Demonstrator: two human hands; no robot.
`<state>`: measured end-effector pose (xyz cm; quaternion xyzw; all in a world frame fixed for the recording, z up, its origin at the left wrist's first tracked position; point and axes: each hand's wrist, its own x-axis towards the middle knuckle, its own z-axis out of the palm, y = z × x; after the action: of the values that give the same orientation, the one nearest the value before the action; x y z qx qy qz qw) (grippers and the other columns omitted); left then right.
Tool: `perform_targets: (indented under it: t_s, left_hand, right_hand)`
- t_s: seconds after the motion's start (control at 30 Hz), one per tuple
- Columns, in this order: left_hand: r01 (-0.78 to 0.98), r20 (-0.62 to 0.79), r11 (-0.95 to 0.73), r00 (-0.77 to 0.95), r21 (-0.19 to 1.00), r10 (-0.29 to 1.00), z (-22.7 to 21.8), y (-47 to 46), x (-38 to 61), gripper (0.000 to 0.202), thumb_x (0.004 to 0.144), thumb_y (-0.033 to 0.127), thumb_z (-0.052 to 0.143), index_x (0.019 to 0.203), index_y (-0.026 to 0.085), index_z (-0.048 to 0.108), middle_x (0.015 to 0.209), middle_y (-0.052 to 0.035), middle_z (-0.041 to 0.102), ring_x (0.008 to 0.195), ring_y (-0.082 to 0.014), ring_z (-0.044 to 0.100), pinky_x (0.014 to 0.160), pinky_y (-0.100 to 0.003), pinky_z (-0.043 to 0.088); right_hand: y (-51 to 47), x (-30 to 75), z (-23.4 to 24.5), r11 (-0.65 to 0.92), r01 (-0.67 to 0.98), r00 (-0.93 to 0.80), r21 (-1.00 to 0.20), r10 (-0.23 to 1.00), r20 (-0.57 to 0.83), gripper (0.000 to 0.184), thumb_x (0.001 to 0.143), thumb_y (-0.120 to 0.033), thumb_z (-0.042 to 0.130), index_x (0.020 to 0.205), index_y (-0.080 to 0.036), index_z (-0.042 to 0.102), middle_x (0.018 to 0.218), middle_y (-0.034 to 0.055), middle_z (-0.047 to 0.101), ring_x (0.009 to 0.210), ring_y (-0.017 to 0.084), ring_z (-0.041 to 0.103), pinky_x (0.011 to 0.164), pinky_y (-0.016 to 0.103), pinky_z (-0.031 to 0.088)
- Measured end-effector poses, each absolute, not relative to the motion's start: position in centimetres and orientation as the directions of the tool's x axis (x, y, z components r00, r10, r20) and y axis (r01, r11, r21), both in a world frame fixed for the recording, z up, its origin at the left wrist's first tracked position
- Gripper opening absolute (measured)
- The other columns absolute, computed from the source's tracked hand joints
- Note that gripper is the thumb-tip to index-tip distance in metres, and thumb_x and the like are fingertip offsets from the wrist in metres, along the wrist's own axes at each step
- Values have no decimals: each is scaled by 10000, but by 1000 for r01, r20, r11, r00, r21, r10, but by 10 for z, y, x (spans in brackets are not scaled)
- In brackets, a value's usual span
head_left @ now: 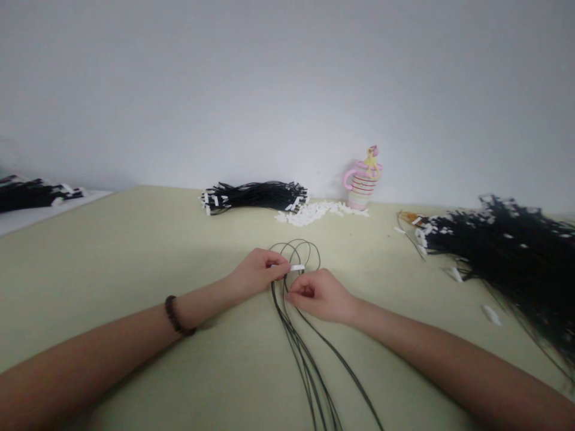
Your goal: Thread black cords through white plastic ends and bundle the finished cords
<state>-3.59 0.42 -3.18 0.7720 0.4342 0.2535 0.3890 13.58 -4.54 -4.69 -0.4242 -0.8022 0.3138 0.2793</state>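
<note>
My left hand (265, 270) pinches a small white plastic connector (297, 267) near the middle of the table. Close by on the right, my right hand (321, 294) has its thumb and fingertips closed on a thin black cable (330, 345). Several more black cables (294, 335) run from between the hands down toward the near edge. Beyond my fingers the thin wires curve in loose loops (308, 242). The exact grip of the right fingertips is partly hidden.
A bundle of black cables (258, 196) with white ends lies by the wall, beside a pile of loose white pieces (309, 212). A striped mug (362, 187) stands behind. A large cable heap (507, 245) spreads at right; another bundle (31, 193) lies far left.
</note>
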Motion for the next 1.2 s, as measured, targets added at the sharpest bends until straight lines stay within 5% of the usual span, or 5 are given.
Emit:
perform_targets:
  t_s: [0.7,0.97,1.2]
  left_hand:
    - [477,41,-308,491,823,870,-33,4,-35,309,703,402,484,672,128,623,513,29,469,485,-85,378,451,-200,255]
    - [480,42,-320,504,817,862,-35,5,-35,304,712,398,485,686,130,627,533,24,485,508,-92,402,465,-199,274]
    - [470,23,-299,507,831,862,-33,3,-35,314,710,413,491,683,128,619,522,30,457,497,-82,371,454,-192,260]
  right_hand:
    - [-37,140,-48,269,394,-542,-879,840,14,46,615,-155,518,655,-133,525,548,-32,503,481,54,438,442,152,313]
    - [-44,143,-24,102,460,-623,-882,744,-240,259,577,-165,554,827,-156,488,556,-55,495,446,59,444,407,154,337]
    - [-82,145,27,387,566,-730,-728,645,-226,502,588,-173,565,1074,-147,441,541,-73,476,440,55,428,391,141,304]
